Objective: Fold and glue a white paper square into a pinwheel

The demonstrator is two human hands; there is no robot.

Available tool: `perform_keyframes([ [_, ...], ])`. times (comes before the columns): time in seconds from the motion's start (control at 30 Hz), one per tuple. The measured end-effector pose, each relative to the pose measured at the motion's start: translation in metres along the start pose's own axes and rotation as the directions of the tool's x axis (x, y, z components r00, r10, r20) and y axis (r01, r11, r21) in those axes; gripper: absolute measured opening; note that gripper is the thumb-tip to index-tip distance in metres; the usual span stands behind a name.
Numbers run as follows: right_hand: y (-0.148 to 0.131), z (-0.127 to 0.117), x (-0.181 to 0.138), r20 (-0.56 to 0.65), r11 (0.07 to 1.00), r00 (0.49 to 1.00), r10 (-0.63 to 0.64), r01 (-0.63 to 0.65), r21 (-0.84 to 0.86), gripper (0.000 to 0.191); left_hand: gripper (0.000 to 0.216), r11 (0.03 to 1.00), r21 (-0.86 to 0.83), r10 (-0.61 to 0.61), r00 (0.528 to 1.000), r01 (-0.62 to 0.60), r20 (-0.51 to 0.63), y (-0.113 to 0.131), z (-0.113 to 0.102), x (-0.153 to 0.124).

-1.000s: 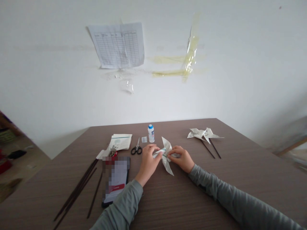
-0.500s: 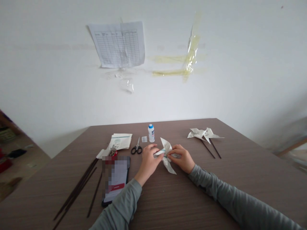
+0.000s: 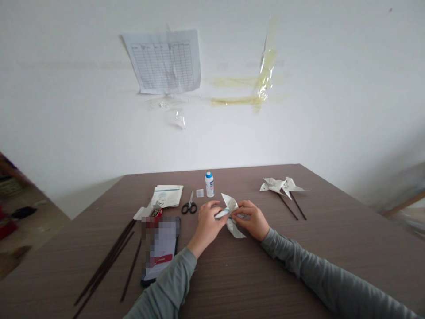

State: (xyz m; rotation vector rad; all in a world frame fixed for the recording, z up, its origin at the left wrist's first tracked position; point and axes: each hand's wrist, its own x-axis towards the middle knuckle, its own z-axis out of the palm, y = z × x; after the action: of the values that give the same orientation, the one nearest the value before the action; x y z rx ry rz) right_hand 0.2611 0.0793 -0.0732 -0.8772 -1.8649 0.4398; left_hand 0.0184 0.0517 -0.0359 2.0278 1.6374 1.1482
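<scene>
A paper pinwheel (image 3: 235, 229) made of printed paper is held between both hands above the middle of the table. My left hand (image 3: 209, 221) pinches its left side near the centre. From the right, my right hand (image 3: 254, 219) grips it by the centre with thumb and fingers closed. One blade points up and away, another down towards me; the fingers partly hide the middle. Just beyond the hands stand a white glue bottle (image 3: 210, 186) with a blue cap and a pair of black-handled scissors (image 3: 189, 206).
Two pinwheels on sticks (image 3: 282, 187) lie at the right. On the left are a stack of paper squares (image 3: 168, 195), a small red box (image 3: 156, 215), a phone (image 3: 162, 252) and several dark sticks (image 3: 109, 261). The table (image 3: 299, 274) meets a white wall.
The pinwheel has turned and tilted slightly between my fingers, its lower blade shifting a little up and right. Both hands stay almost in place.
</scene>
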Motion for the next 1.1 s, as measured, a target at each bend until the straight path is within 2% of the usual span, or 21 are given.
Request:
perform_keyframes([
  [0.2, 0.003, 0.000, 0.000, -0.018, 0.999, 1.000, -0.014, 0.013, -0.047, 0.008, 0.011, 1.000, -0.011, -0.020, 0.998, 0.021, 0.059, 0.001, -0.002, 0.002],
  [0.37, 0.006, 0.000, 0.001, -0.022, 0.997, 1.000, -0.011, 0.009, -0.071, 0.007, 0.019, 0.999, -0.018, -0.040, 0.996, 0.041, 0.081, 0.000, 0.000, 0.002],
  [0.6, 0.000, 0.001, 0.002, -0.028, 0.994, 0.997, 0.065, -0.067, -0.081, 0.014, 0.018, 0.998, 0.021, -0.066, 0.997, 0.065, 0.035, 0.001, 0.010, 0.002],
  [0.8, -0.002, 0.001, 0.001, -0.072, 0.986, 0.985, 0.155, -0.159, -0.048, 0.028, 0.015, 0.998, 0.017, -0.054, 0.998, 0.053, 0.029, -0.002, 0.011, 0.002],
  [1.1, -0.003, -0.003, 0.005, 0.079, 0.975, 0.973, 0.218, -0.220, 0.012, 0.044, 0.012, 0.998, -0.004, -0.066, 0.994, 0.066, 0.082, -0.004, 0.009, 0.002],
])
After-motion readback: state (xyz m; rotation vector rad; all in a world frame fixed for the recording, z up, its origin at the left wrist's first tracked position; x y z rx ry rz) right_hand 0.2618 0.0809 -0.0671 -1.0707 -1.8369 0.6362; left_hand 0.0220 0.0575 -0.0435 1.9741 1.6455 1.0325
